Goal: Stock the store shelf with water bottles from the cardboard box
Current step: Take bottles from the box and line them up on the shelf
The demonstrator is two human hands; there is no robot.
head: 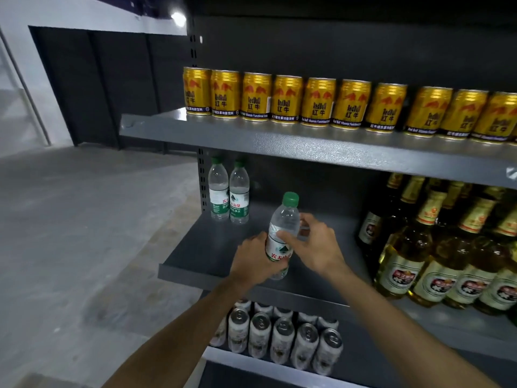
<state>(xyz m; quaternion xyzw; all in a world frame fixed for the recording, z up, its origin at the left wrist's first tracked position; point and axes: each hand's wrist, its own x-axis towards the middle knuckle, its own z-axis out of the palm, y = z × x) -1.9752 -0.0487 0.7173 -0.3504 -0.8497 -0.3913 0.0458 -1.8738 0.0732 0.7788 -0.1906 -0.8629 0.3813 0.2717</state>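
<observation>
A clear water bottle [283,222] with a green cap and a white and green label is held upright just above the front of the grey middle shelf [201,247]. My left hand [253,260] grips its lower half. My right hand [313,245] wraps the upper body from the right. Two more water bottles [228,191] stand side by side at the back left of the same shelf. The cardboard box is out of view.
Gold Red Bull cans [307,103] line the upper shelf [279,141]. Amber glass bottles [436,247] crowd the right part of the middle shelf. White drink cans [282,334] fill the lower shelf. Grey concrete floor [84,233] lies to the left.
</observation>
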